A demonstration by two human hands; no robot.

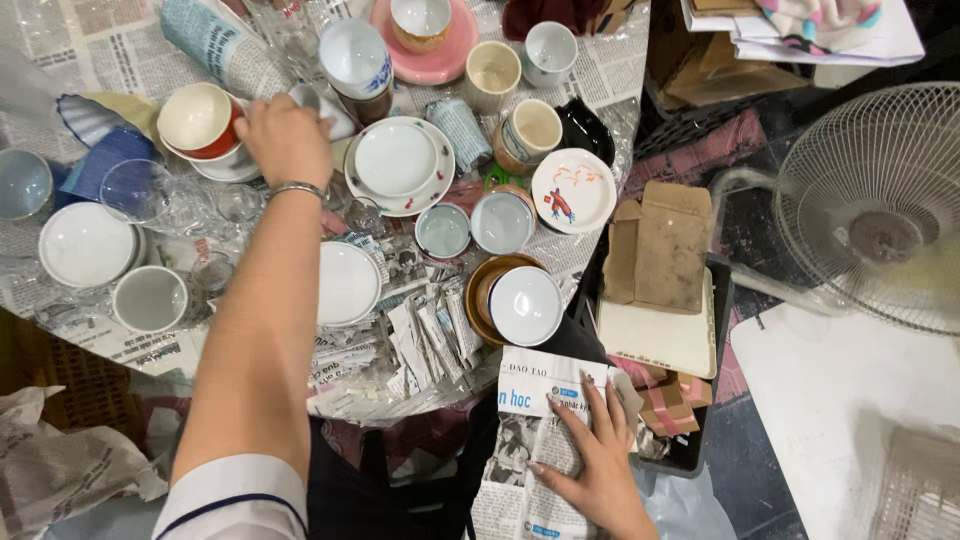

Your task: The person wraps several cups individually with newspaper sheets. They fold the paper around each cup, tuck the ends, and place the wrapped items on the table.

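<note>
Left arm stretched straight up the frame toward 11 o'clock, bracelet on wrist, left hand knuckles-up with fingers curled down over a small white cup on the table; grip itself hidden under the hand, cannot tell if it's closed on the cup. Cup sits just beside a red-and-white bowl at its 9 o'clock, bowl looks empty, stacked on a white saucer. At the hand's 3 o'clock, a white plate with a red rim carrying a smaller white dish, nothing in it. Right hand low at 5 o'clock, fingers spread flat, pressing on a folded newspaper sheet on the lap. At the newspaper's 12 o'clock, a white bowl nested in a brown bowl, empty.
</note>
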